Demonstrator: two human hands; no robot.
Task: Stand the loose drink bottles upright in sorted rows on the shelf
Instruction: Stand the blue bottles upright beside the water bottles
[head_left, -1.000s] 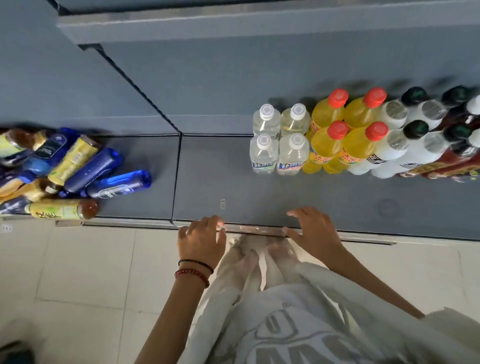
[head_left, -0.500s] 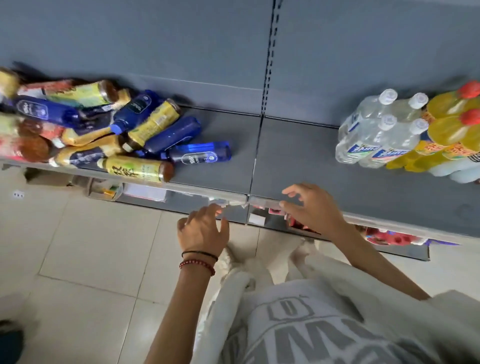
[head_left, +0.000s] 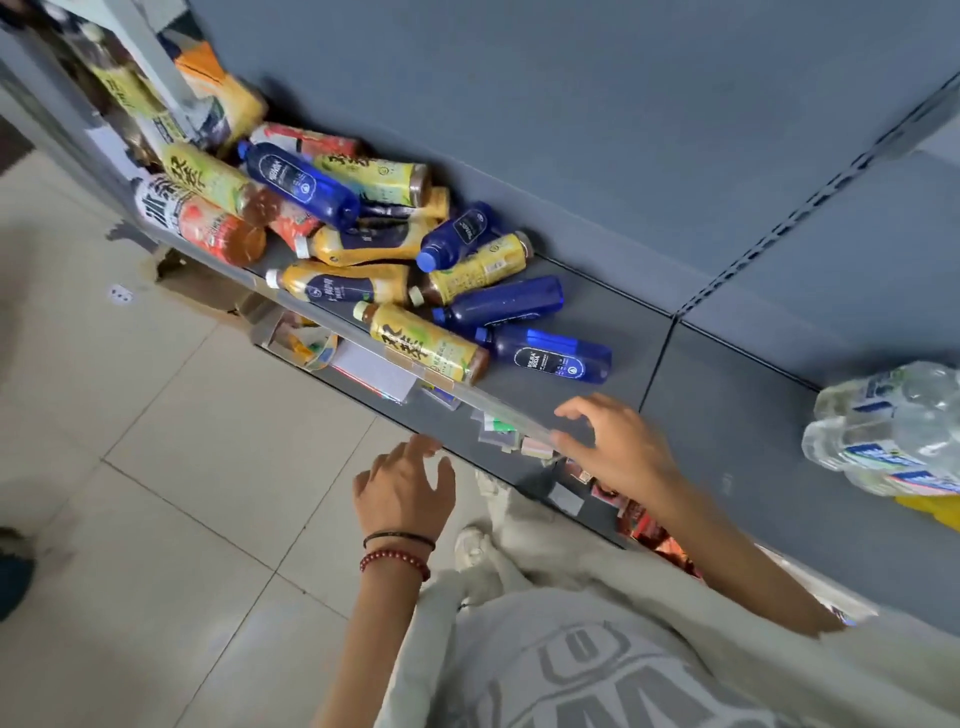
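Loose bottles (head_left: 363, 244): a heap lying on their sides on the left section of the shelf (head_left: 727, 415), crossing and overlapping. Dark blue, yellow-labelled and red-labelled ones are mixed, and none in the heap stands upright.
Shelf: a matt grey board in two sections that meet at a dark seam (head_left: 657, 358). It is bare between the heap and the clear bottles.
Front rail (head_left: 358, 332): a clear strip along the shelf's front edge, with small tags under it.
Clear bottles (head_left: 893, 431): a blurred group on the right section at the picture's edge, well apart from the heap.
Back panel (head_left: 571, 104): a plain grey-blue wall behind the shelf, crossed by a slotted upright strip (head_left: 831, 187).
Lower shelf (head_left: 644, 519): coloured packets beneath, mostly hidden.
Floor (head_left: 156, 415): pale beige tiles with dark joints.
Left hand (head_left: 405, 493): empty, fingers spread and relaxed, over the floor just before the rail.
Right hand (head_left: 618, 447): empty, fingers loosely bent, above the shelf's front edge.
Blue bottle (head_left: 550, 358): on its side at the heap's right end, nearest the Right hand but apart from it.
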